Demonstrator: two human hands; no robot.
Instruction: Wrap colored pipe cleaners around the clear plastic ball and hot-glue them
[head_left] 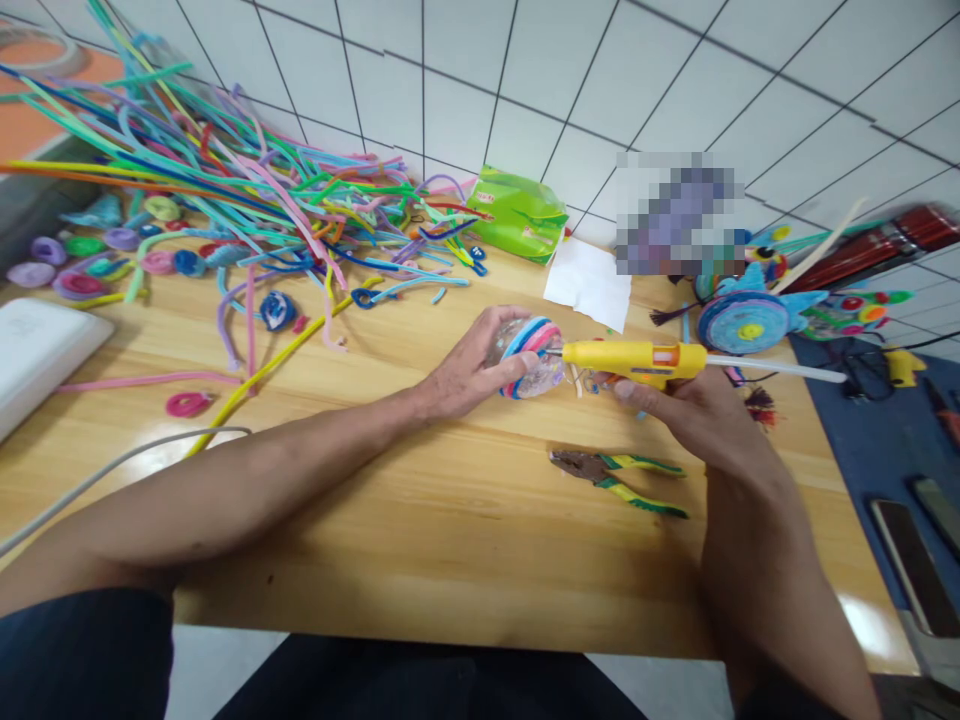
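Near the middle of the wooden table (465, 530), my left hand (472, 368) is wrapped round a clear rounded object (541, 376) banded with blue, pink and white strips. My right hand (679, 400) grips a yellow glue gun (611, 357), with a long white glue stick (780, 368) coming out of its back end. The gun's metal nozzle points left and meets the strips beside my left thumb; whether it touches them cannot be told. Small scraps lie behind the nozzle, partly hidden by the gun.
Pliers (589, 467) with green-yellow handles lie in front. Many pipe cleaners (262, 185) cover the back left. Behind are a green packet (519, 215) and white paper (589, 283); a blue coiled fish shape (746, 322) stands at right. A white device (45, 360) sits far left.
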